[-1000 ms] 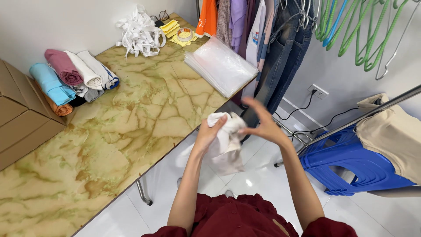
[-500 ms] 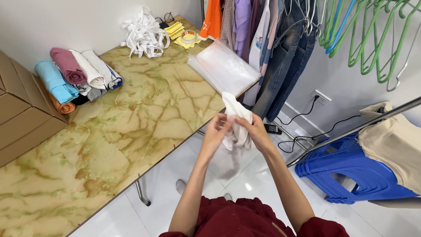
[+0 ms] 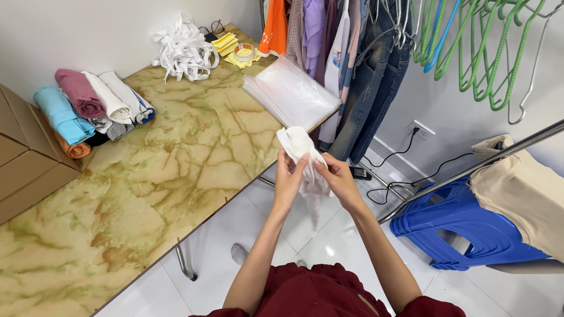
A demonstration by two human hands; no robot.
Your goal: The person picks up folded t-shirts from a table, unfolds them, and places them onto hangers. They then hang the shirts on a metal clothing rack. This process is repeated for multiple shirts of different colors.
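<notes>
Both forearms reach forward, bent inward so the left hand (image 3: 288, 179) and right hand (image 3: 339, 179) meet just past the bench (image 3: 176, 176) edge. Their fingers (image 3: 320, 166) pinch a crumpled white cloth (image 3: 302, 149) between them; its top bunches above the fingers, its tail hanging below.

Person in a dark red garment, seen from above

A dark red, softly gathered fabric top (image 3: 311, 293) covers the chest and shoulders, its short sleeves ending near the upper arms; both forearms and both hands (image 3: 289, 179) (image 3: 339, 179) are bare, with no rings, watch or gloves visible.
</notes>
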